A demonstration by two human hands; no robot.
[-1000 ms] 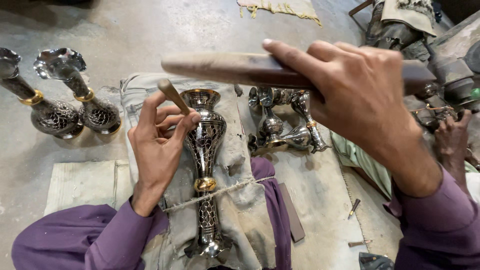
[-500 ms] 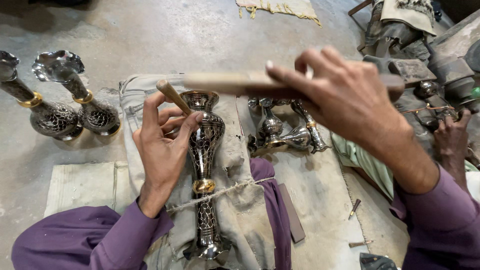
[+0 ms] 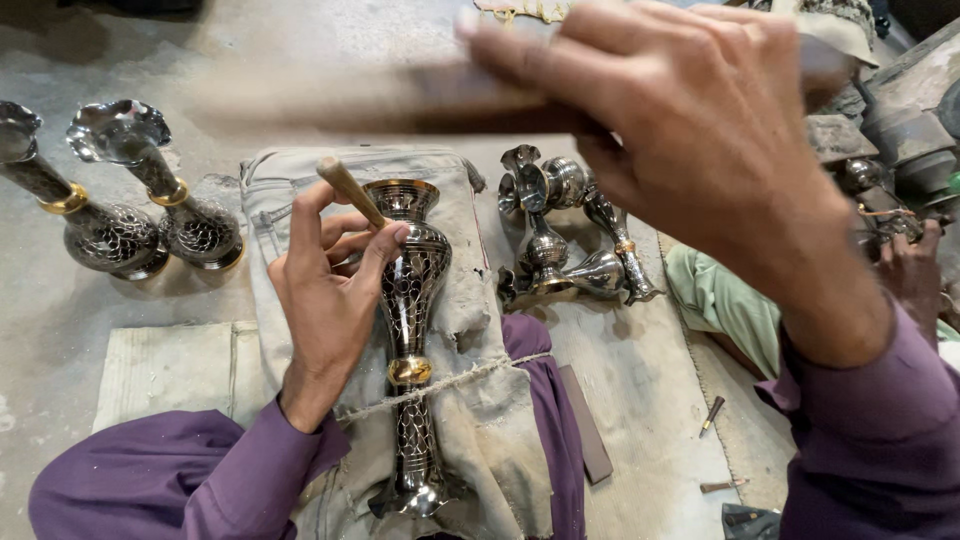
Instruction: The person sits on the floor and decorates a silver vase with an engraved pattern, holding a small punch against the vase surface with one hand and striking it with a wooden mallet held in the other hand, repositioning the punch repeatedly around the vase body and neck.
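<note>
A tall engraved metal vase (image 3: 410,330) with a brass band lies on a grey cloth pad (image 3: 480,400), tied down by a string across its neck. My left hand (image 3: 325,295) pinches a thin wooden-handled chisel (image 3: 350,190) whose tip rests on the vase's upper body. My right hand (image 3: 690,150) is raised high in front of the camera, gripping a long dark wooden mallet (image 3: 400,100) that is blurred with motion.
Two finished vases (image 3: 150,200) stand at the left on the concrete floor. Several more vases (image 3: 560,230) lie in a heap right of the pad. A flat dark bar (image 3: 585,425) and small punches (image 3: 712,412) lie nearby. Another person's hand (image 3: 905,265) is at far right.
My right hand has swung the mallet upward and toward the camera. The left hand and chisel stay on the vase.
</note>
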